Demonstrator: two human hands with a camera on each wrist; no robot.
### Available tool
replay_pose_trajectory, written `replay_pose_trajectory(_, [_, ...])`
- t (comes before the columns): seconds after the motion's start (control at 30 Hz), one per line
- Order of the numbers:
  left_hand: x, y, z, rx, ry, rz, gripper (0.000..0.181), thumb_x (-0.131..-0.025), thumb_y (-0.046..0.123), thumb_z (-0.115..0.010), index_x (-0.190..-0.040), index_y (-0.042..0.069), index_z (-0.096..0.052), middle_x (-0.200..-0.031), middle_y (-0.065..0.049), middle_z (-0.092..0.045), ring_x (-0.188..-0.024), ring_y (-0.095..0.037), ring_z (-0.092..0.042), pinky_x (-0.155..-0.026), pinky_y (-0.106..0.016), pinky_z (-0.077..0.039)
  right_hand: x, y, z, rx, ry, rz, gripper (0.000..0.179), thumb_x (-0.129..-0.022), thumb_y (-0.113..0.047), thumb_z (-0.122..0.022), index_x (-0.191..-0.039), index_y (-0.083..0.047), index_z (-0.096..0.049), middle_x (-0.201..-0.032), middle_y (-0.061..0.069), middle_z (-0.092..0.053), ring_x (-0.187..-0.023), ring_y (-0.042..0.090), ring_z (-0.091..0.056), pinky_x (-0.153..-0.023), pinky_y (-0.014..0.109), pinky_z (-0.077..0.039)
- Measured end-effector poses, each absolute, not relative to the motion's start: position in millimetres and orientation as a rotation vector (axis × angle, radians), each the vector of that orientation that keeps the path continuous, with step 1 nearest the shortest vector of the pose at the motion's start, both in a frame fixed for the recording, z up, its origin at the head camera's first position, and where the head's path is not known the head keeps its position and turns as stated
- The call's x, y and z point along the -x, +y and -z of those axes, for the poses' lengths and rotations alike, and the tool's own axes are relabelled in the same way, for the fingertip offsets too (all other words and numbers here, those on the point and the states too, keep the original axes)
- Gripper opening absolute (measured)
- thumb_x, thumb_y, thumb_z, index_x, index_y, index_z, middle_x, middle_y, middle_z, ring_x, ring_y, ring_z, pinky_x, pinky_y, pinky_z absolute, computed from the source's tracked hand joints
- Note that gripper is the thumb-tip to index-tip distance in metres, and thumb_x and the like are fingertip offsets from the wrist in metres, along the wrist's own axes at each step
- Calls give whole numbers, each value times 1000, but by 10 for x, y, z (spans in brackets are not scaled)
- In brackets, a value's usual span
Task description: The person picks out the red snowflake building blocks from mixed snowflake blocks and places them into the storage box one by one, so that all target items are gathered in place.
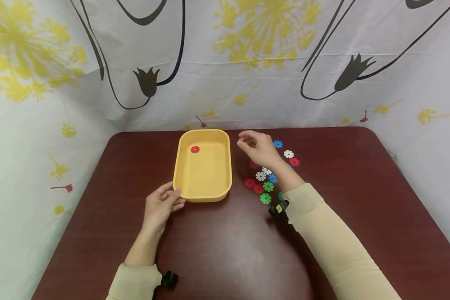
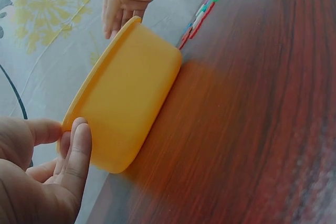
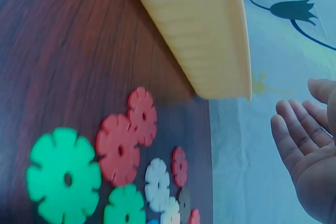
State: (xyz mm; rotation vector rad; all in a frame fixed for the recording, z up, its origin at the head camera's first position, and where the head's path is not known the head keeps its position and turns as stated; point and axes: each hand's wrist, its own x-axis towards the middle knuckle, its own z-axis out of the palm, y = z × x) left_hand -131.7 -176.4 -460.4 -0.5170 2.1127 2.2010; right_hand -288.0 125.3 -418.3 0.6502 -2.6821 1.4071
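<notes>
A yellow plastic tray [image 1: 207, 173] stands on the dark red table, with one red notched building disc [image 1: 195, 149] lying inside. My left hand [image 1: 160, 208] pinches its rim at the near left corner; thumb and fingers [image 2: 80, 153] show on either side of the rim in the left wrist view. Just right of the tray's far end, my right hand [image 1: 261, 150] hovers with loosely bent fingers and holds nothing. Under and beside the right forearm lie several loose discs, among them a green disc [image 3: 64, 177], a red disc [image 3: 118, 150] and a white disc [image 1: 288, 154].
The tabletop [image 1: 225, 241] ends at a cloth backdrop [image 1: 210, 83] with printed flowers, just behind the tray. A blue disc [image 1: 278, 143] lies farthest back in the scattered group. The right sleeve [image 1: 333, 233] covers part of the table's right side.
</notes>
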Motion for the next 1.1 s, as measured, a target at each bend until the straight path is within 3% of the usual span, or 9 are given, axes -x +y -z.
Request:
replay_pose_trajectory(0.3, [1308,-1768,4609,513,2105,-2192,52,-100,11,-66,-146,-2,-46,-101,-16,-71,-75,-15,-72,-74,-29,-63,2838,1410,4271,-575,-2723,-1404,33,-101,-27,-66,-127,-6,-66,-113,11,-69,-100,26,-68,-85,43,-59])
replay_pose_trajectory(0.8, [1316,-1774,4603,510,2126,-2172,51,-100,11,-65,-146,-1,-47,-103,-16,-71,-76,-17,-72,-73,-29,-63,2834,1719,4309,-555,-2728,-1305,32,-101,-20,-66,-127,-3,-65,-114,16,-69,-103,31,-68,-89,46,-57])
replay_pose_trajectory(1.1, [1308,-1779,4605,514,2125,-2171,50,-100,12,-66,-145,0,-48,-103,-15,-71,-78,-19,-72,-73,-29,-63,2853,1969,4375,-510,-2766,-1237,33,-101,-22,-65,-128,-3,-64,-113,16,-70,-100,32,-69,-81,49,-58])
